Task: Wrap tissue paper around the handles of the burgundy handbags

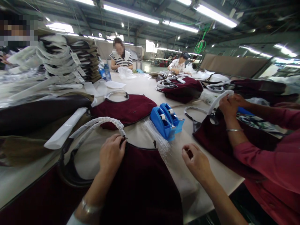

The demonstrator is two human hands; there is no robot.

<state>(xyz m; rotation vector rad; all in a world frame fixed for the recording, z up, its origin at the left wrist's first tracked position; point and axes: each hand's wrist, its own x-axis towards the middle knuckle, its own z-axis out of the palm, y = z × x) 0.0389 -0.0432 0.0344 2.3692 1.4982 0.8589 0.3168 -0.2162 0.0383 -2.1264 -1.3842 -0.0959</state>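
Note:
A dark maroon handbag (145, 181) with black trim lies in front of me. Its looped handle (103, 121) is wrapped in white material. My left hand (112, 153) grips the bag's top edge at the handle's base, thumb and fingers closed on it. To the right of the bag, above the table, my right hand (195, 161) has its fingers curled into a pinch. Whatever it may hold is too small to make out. Just beyond, a blue double tape dispenser (167, 122) stands beside a bundle of thin clear plastic strands (158, 137).
At my right, a co-worker's hands (228, 106) hold a white-wrapped handle on another maroon bag (211, 140). More maroon bags (131, 107) lie ahead. A rolled white sheet (67, 128) and olive bags (47, 118) are on the left. Other people sit farther back.

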